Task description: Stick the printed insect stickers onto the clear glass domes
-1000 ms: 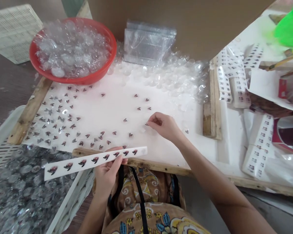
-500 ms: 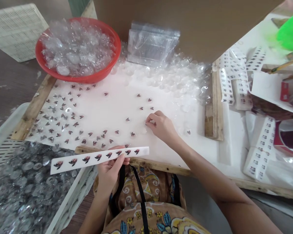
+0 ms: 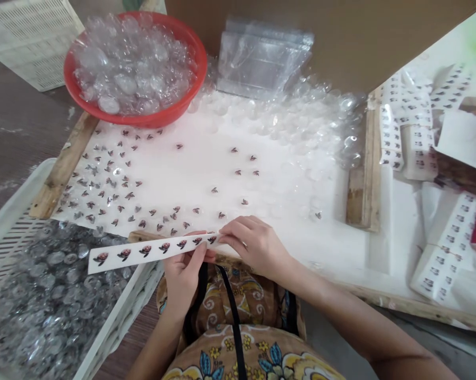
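Note:
A white strip of turtle stickers is pinched between the thumb and fingers of my left hand, near the front edge of the white board. My right hand has its thumb and forefinger closed at the strip's right end, over the last sticker there; its fingertips partly cover that end. Many small turtle stickers on clear round pieces lie across the board's left side, with several more in the middle. Plain clear round pieces crowd the back right of the board.
A red basin heaped with clear pieces stands at the back left. A white crate of clear pieces is at lower left. Clear plastic bags lean on a cardboard box. Sticker bundles lie right of a wooden strip.
My right hand has come back from the board's middle to the strip's right end. A turtle sticker now shows where its fingertips were. The view has shifted slightly.

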Available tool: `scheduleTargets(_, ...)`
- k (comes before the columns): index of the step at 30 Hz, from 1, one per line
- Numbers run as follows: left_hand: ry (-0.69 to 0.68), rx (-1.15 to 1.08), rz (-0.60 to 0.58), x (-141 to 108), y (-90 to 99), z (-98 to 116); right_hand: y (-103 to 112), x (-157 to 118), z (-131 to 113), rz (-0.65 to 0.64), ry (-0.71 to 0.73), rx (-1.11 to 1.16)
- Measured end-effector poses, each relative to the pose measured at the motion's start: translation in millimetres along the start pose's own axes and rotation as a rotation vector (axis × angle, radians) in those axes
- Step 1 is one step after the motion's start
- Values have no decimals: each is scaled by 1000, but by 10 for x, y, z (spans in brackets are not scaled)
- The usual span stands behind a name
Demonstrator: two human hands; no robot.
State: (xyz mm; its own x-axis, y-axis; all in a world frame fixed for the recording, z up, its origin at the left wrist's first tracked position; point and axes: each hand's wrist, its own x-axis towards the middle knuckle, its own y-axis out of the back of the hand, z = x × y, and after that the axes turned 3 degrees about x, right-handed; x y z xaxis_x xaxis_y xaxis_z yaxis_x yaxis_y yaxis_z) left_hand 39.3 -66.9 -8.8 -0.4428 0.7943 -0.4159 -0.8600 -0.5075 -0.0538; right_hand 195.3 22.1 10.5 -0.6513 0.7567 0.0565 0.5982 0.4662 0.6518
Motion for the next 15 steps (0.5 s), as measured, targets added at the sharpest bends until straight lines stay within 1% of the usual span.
scheduleTargets(2, -10, -12, 15, -2, 3, -35, -59, -74, -10, 82, 56, -34)
scheduleTargets(4, -19, -23, 37, -4, 0, -48, -38, -104, -4, 146, 106, 29)
scheduleTargets(5, -26, -29, 47, -3, -4, -45, 6, -96, 8, 183, 104, 85)
scheduleTargets(7, -38, -43, 66, -2, -17, -26, 136, -40, 63, 280, 16, 200)
scheduleTargets(9, -44, -56, 63, 0, -31, -2, 272, 44, 167, 348, -151, 270)
scheduleTargets(10, -43, -55, 55, 0, -37, 9, 321, 85, 233, 340, -239, 279)
scheduleTargets(12, -40, -47, 38, -1, -43, 24, 359, 149, 366, 248, -362, 277)
scheduleTargets(14, -40, -41, 26, -3, -42, 31, 320, 183, 467, 131, -397, 263)
scheduleTargets(15, -40, -40, 22, -3, -40, 33, 283, 192, 498, 97, -394, 253)
